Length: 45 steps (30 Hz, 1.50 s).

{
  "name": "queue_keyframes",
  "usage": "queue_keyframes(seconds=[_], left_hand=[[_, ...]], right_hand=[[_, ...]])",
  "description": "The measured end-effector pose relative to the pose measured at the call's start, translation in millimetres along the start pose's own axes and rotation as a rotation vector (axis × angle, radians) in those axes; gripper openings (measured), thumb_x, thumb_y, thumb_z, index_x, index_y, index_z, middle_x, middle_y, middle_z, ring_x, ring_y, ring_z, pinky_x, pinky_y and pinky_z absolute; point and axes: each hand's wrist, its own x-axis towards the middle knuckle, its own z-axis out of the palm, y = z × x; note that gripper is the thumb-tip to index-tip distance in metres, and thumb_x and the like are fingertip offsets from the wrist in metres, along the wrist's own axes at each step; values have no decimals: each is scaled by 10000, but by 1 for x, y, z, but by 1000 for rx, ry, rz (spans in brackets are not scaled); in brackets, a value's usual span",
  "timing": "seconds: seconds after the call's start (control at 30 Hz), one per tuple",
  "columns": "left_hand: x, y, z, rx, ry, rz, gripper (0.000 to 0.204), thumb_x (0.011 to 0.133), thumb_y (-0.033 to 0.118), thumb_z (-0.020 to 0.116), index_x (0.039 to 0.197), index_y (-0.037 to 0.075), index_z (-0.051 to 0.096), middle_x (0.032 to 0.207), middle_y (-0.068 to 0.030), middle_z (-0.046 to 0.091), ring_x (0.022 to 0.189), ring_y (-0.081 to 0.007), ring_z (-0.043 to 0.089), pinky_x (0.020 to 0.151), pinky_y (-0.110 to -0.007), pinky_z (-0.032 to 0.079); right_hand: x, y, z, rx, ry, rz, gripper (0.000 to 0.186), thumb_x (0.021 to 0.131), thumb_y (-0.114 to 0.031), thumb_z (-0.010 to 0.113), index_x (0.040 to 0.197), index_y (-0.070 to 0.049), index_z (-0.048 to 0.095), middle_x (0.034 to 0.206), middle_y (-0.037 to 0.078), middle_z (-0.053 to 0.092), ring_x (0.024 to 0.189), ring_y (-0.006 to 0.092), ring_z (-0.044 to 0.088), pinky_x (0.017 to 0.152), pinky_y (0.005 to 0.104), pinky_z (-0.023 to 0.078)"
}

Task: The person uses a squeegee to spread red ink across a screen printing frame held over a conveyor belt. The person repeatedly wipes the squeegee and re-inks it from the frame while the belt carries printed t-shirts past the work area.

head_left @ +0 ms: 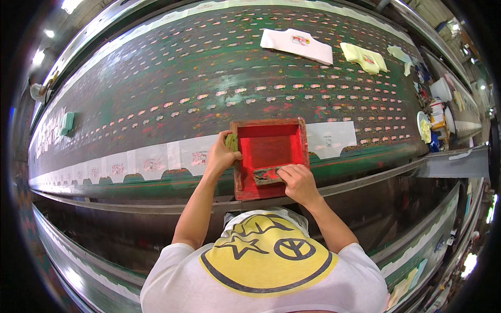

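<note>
A wood-rimmed printing screen [269, 123] with red ink across its mesh lies at the near edge of a long green table. My left hand [221, 156] is closed on the screen's left rim, thumb toward the inside. In my right hand [299, 184] is an ink-stained squeegee [264, 178], held at the near end of the screen's inside. Just right of the screen a white fabric piece [331, 140] with a small print lies flat. Leftward from the screen runs a row of white fabric pieces [152, 160] with pink and dark prints.
The green table [219, 78] carries rows of small coloured print marks. Folded white cloth [296, 45] and yellow cloth [364, 57] lie at the far right. A teal stack [67, 123] sits at the left. Containers [441, 89] crowd the right end. A metal rail [172, 208] runs along the near side.
</note>
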Motion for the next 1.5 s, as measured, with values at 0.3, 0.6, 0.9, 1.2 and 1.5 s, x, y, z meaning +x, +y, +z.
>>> queue_keyframes(seconds=[0.3, 0.6, 0.9, 1.2, 1.5], left_hand=[[-5, 72, 60, -91, 16, 70, 849, 666, 28, 877, 1451, 98, 560, 1104, -137, 741, 945, -237, 731, 744, -388, 630], [-1, 119, 183, -25, -3, 37, 848, 660, 22, 878, 1445, 80, 565, 1159, -126, 723, 1053, -247, 698, 899, -385, 582], [4, 123, 208, -1, 10, -26, 875, 655, 24, 875, 1468, 57, 553, 1165, -113, 716, 1029, -235, 691, 872, -375, 579], [9, 117, 208, 21, 6, -25, 880, 638, 110, 886, 1458, 65, 568, 1197, -177, 747, 1105, -322, 717, 939, -413, 572], [4, 131, 203, 111, -17, -34, 888, 638, 181, 887, 1463, 104, 568, 1183, -232, 762, 1109, -404, 738, 961, -460, 577]], right_hand=[[-15, 65, -63, -19, 74, 36, 269, 760, 19, 663, 1016, -44, 716, 1047, 90, 754, 1002, 295, 727, 873, 436, 563], [-75, 161, -114, -55, 32, 77, 229, 789, 14, 651, 1004, -42, 708, 1047, 92, 754, 998, 289, 730, 863, 434, 565], [-97, 193, -120, 19, 12, 30, 240, 806, -11, 654, 1036, -28, 722, 1072, 123, 751, 1025, 318, 732, 910, 445, 579], [-98, 194, -119, 52, 10, 41, 239, 809, -9, 651, 1037, -13, 722, 1075, 133, 755, 1025, 330, 732, 914, 446, 584], [-100, 186, -121, 40, -5, 70, 250, 806, -9, 647, 1043, -9, 728, 1093, 136, 755, 1053, 333, 724, 941, 449, 574]])
